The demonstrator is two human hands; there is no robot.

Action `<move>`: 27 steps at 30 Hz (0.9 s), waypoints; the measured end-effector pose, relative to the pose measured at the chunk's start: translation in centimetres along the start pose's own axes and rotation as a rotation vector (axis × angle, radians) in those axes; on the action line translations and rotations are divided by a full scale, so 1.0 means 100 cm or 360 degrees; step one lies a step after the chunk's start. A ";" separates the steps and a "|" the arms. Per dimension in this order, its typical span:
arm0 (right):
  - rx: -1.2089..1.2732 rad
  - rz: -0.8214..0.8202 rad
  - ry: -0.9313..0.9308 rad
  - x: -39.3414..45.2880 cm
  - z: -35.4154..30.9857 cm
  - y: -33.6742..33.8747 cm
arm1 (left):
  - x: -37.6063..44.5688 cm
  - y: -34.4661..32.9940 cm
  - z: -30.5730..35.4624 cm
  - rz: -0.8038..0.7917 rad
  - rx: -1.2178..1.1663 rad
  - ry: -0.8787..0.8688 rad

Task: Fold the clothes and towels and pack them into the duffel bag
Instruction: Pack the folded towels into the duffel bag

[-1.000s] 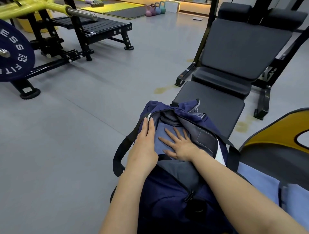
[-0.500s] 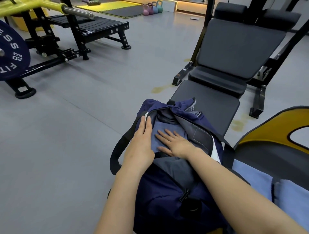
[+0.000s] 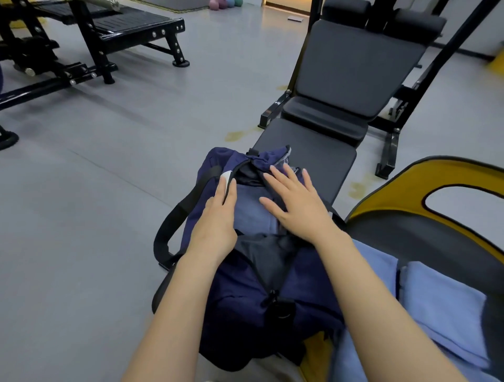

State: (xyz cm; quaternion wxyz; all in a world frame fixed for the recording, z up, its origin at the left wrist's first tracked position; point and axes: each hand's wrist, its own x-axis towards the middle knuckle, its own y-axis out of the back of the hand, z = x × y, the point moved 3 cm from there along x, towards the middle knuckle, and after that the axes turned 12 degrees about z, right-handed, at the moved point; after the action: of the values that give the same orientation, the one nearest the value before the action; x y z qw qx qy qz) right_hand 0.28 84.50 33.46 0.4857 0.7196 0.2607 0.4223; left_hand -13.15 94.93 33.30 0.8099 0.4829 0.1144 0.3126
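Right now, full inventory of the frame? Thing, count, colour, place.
duffel bag: 1, navy with black straps, centre, unzipped, near end of the bench
folded cloth: 1, grey-blue, inside the bag opening
folded towels: 2 visible, light blue, lower right beside the bag
weight bench: 1, black, upper right, backrest raised
yellow-and-grey seat: 1, right edge
machine frame: 1, black, upper left on the grey floor
kettlebells: several, pastel, far top edge
left hand: 1, straight fingers on the bag's left rim
right hand: 1, flat and spread, over the bag opening
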 end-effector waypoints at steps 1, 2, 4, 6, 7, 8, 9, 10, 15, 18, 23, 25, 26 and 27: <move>0.0079 0.0059 -0.0082 -0.007 0.004 0.007 | -0.001 0.000 0.002 0.0005 0.0006 -0.0012; 0.0161 0.0117 -0.0170 -0.015 0.010 0.014 | -0.001 0.000 0.002 0.0011 0.0020 -0.0027; 0.0327 0.0202 -0.0381 -0.032 0.024 0.024 | -0.002 0.000 0.004 0.0019 0.0036 -0.0025; 0.0427 0.0288 -0.0610 -0.051 0.040 0.030 | -0.003 -0.001 0.004 0.0023 0.0037 -0.0018; 0.0460 0.0339 -0.0724 -0.061 0.049 0.032 | -0.004 -0.002 0.003 0.0021 0.0038 -0.0018; 0.0485 0.0395 -0.0837 -0.071 0.056 0.035 | -0.004 -0.003 0.003 0.0021 0.0034 -0.0021; 0.0508 0.0450 -0.0958 -0.080 0.065 0.036 | -0.004 -0.004 0.002 0.0026 0.0031 -0.0032; 0.0522 0.0488 -0.1081 -0.089 0.073 0.036 | -0.004 -0.004 0.002 0.0035 0.0037 -0.0048; 0.0241 0.0344 -0.1546 -0.123 0.123 0.010 | -0.002 -0.007 0.002 0.0058 0.0059 -0.0075; 0.0090 0.0092 -0.1713 -0.139 0.140 -0.013 | -0.001 -0.008 0.003 0.0059 0.0084 -0.0083; -0.0059 -0.0342 -0.1812 -0.146 0.139 -0.037 | 0.002 -0.011 0.005 0.0040 0.0154 -0.0072; -0.0169 -0.0416 -0.1752 -0.143 0.137 -0.042 | 0.003 -0.012 0.004 0.0035 0.0166 -0.0080; -0.0204 -0.0447 -0.1714 -0.141 0.136 -0.044 | 0.004 -0.013 0.003 0.0032 0.0169 -0.0079; -0.0234 -0.0482 -0.1673 -0.140 0.136 -0.046 | 0.004 -0.013 0.003 0.0033 0.0172 -0.0083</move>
State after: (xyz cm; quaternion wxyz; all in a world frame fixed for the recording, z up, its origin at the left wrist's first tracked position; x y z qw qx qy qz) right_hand 5.02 68.86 21.91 0.6547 0.7522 0.0536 -0.0513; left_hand -12.19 94.55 32.43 0.7822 0.5349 0.1050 0.3016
